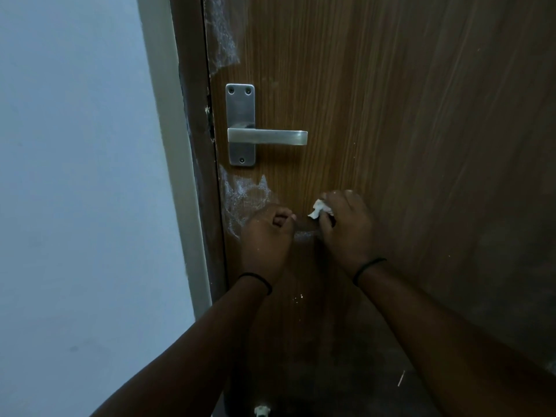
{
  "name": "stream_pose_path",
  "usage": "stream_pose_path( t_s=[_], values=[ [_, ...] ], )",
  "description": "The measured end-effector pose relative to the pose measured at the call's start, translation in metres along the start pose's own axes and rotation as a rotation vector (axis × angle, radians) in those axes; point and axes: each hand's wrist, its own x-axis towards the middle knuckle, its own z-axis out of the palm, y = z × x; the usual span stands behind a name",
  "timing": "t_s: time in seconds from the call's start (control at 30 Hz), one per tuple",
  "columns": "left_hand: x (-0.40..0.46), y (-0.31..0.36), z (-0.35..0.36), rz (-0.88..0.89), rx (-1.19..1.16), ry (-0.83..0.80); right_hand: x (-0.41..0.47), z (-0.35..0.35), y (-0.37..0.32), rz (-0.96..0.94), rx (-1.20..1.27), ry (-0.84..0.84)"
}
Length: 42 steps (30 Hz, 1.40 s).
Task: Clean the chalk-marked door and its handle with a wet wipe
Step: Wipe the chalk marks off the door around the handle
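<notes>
While both forearms are reaching up from the bottom of the frame, the hands are sitting side by side low on the door, below the handle. Black band on each wrist.

Left hand: fingers are curling into a loose fist, nothing visible inside it, knuckles near or on the wood; contact is hard to call. It is sitting just right of the door's latch edge, so there is little room on that side before the frame and the pale wall.

Right hand: fingers are pinching a small crumpled white wet wipe. The wipe is poking out on the hand's left side, into the gap between the two hands, against or just off the door face. Whether it is pressing, can't tell.

Wide bare wood is running to the right of the right hand and above it.

Chalk marks: a white smeared patch is lying along the latch edge just below the handle plate, with its lower part going behind the left hand. A faint streak is showing between the hands, below the wipe. A few white specks are sitting lower on the door, near the left wrist.

Handle is brushed metal, lever lying horizontal and pointing right, on a tall plate with screws at top and bottom. It is sitting well above both hands, touching neither.

Farther up, a second chalk smear is running down the latch edge near the top of the frame.
</notes>
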Motion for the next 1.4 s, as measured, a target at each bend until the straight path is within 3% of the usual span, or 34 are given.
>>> stream_pose_path(
  t_s=[0.17, 0.37, 0.53, 0.73, 0.87, 1.03, 1.2, 1.4],
  values=[
    [-0.011, -0.015, -0.009, 0.064, 0.176, 0.038, -0.021, -0.001, -0.004, -0.046, 0.013, -0.231],
    [-0.014, -0.028, -0.012, 0.051, 0.198, 0.026, -0.012, -0.002, -0.003, 0.075, -0.017, -0.073],
    [-0.012, -0.026, -0.007, 0.064, 0.212, 0.009, -0.041, 0.001, -0.003, 0.088, -0.021, -0.309],
    [-0.01, -0.03, -0.01, 0.069, 0.216, -0.026, -0.028, 0.001, -0.004, 0.234, 0.04, -0.131],
    [-0.014, -0.028, -0.009, 0.046, 0.235, -0.013, -0.049, 0.003, -0.006, 0.178, 0.034, -0.357],
    [-0.017, -0.039, -0.019, -0.05, 0.237, 0.01, -0.033, 0.001, -0.008, 0.325, 0.077, -0.058],
    [-0.014, -0.039, -0.021, -0.043, 0.24, 0.017, -0.037, 0.013, -0.02, 0.059, 0.078, -0.321],
    [-0.013, -0.05, -0.036, -0.056, 0.306, 0.03, -0.019, 0.014, -0.017, 0.168, -0.004, -0.122]
  ],
)
